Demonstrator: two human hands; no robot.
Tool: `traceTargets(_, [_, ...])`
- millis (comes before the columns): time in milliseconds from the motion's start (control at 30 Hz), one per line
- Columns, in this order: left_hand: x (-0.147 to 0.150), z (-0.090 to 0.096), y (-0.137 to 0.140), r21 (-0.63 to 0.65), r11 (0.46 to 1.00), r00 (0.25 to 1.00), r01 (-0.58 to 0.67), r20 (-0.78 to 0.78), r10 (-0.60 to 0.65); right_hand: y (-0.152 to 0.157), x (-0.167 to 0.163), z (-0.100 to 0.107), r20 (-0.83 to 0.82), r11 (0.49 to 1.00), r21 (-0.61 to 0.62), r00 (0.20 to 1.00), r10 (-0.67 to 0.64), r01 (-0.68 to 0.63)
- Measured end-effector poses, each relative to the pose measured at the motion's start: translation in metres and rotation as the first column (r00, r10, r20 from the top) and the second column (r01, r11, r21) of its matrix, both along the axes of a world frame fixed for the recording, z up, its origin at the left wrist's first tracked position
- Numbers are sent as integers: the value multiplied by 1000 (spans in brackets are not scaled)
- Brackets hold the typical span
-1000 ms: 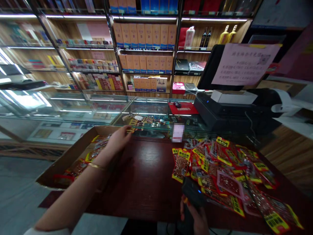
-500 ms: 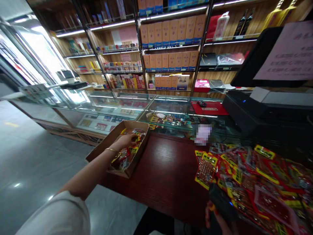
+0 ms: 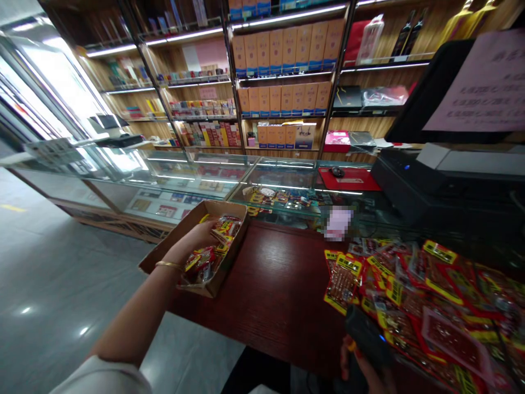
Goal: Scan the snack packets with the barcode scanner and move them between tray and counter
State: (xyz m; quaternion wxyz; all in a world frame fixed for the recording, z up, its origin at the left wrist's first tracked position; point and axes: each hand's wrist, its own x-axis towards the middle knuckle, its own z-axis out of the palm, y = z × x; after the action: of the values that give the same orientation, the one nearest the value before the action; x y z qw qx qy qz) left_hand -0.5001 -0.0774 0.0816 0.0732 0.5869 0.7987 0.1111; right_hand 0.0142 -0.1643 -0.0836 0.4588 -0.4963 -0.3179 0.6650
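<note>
Low inside the cardboard box (image 3: 223, 276), the snack packets (image 3: 205, 261) are lain upon by the left hand (image 3: 200, 236); they are spread under its fingers and beyond them, toward the box's right wall. The box itself is set at the left edge of the brown counter (image 3: 270, 284), its far end near the glass case (image 3: 283, 169). The left hand is held palm down, and its fingertips are partly lost among the bright wrappers, so it cannot be told whether a packet is pinched or only touched. The left arm is stretched forward from the lower left over the box's near wall, with a gold bracelet (image 3: 169, 265) worn at the wrist and a pale sleeve (image 3: 104, 376) ending near the elbow.

At the counter's near edge, toward the right, a dark scanner (image 3: 364, 331) is clasped by the right hand (image 3: 367, 373), the fingers wrapped about its handle. The scanner is tilted, its head raised toward the far edge and a small blue light shown on top. Along the counter's right side, red and yellow packages (image 3: 430, 298) are heaped loosely, with a clear tray pack (image 3: 455, 340) laid on top; the heap's nearer left part is reached by the scanner's head, though contact cannot be judged.
</note>
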Motion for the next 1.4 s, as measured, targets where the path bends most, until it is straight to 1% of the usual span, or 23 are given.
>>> traceTargets(100, [15,10,-14,111,994,994,6,-106,6,0,2,-5,-15,1000,-17,1000,-16,16])
traceTargets(167, [27,17,-22,265,964,988,9,-152,33,-1,0,-6,-27,1000,-17,999,-25,24])
traceTargets(200, [36,20,-26,353,936,990,5,-134,46,-1,-1,-5,-31,999,-13,999,-31,30])
traceTargets(267, [59,22,-33,505,861,998,-63,48,45,-3,-5,-1,-44,999,-5,998,-55,54])
traceTargets(300, [73,22,-35,546,828,977,-131,212,15,-4,-6,3,-53,998,1,996,-65,65])
traceTargets(333, [89,19,-36,551,807,913,-213,406,-35,-5,-8,6,-62,997,10,995,-73,74])
traceTargets(367, [106,16,-36,516,804,791,-296,605,-96,-6,-10,10,-70,997,22,994,-78,80])
traceTargets(400, [124,11,-36,447,817,612,-365,776,-151,-7,-10,13,-78,996,37,994,-79,82])
traceTargets(433, [141,6,-35,353,843,399,-407,898,-184,-7,-11,15,-81,996,47,994,-76,80])
traceTargets(500, [171,-6,-32,118,909,-44,-399,988,-147,-7,-10,18,-73,997,38,996,-60,62])
traceTargets(533, [182,-12,-31,-3,938,-236,-347,968,-85,-6,-9,18,-59,998,23,997,-52,54])
traceTargets(567, [192,-18,-30,-106,955,-392,-277,920,-12,-6,-9,18,-36,999,7,999,-38,39])
traceTargets(600, [198,-23,-29,-182,962,-505,-204,861,55,-5,-8,18,-3,1000,-2,1000,-19,19])
traceTargets(633, [202,-28,-29,-228,963,-580,-140,808,107,-4,-8,18,43,1000,0,999,4,-4])
traceTargets(667, [205,-33,-29,-247,965,-621,-89,771,140,-3,-8,19,102,999,13,994,35,-36])
traceTargets(733, [206,-40,-31,-232,972,-640,-32,752,158,-3,-9,23,243,989,51,962,126,-142])
traceTargets(833, [204,-45,-35,-173,984,-605,-28,787,122,-4,-11,36,409,956,90,885,221,-281])
traceTargets(933, [202,-49,-37,-172,978,-492,-121,866,91,-7,-13,52,484,936,102,839,248,-336])
traceTargets(1067, [199,-56,-34,-121,970,-321,-208,946,49,-8,-15,69,569,912,209,803,180,-353])
traceTargets(1167, [197,-62,-30,-82,957,-249,-277,969,11,-9,-17,77,591,893,208,779,210,-399])
traceTargets(1233, [194,-66,-29,-96,947,-221,-308,975,27,-11,-19,82,604,890,203,768,214,-408])
traceTargets(1300, [190,-69,-28,-134,946,-178,-295,981,84,-14,-22,86,614,888,260,774,151,-379])
traceTargets(1400, [182,-74,-28,-179,968,-28,-177,984,176,-18,-25,90,601,865,350,794,86,-359])
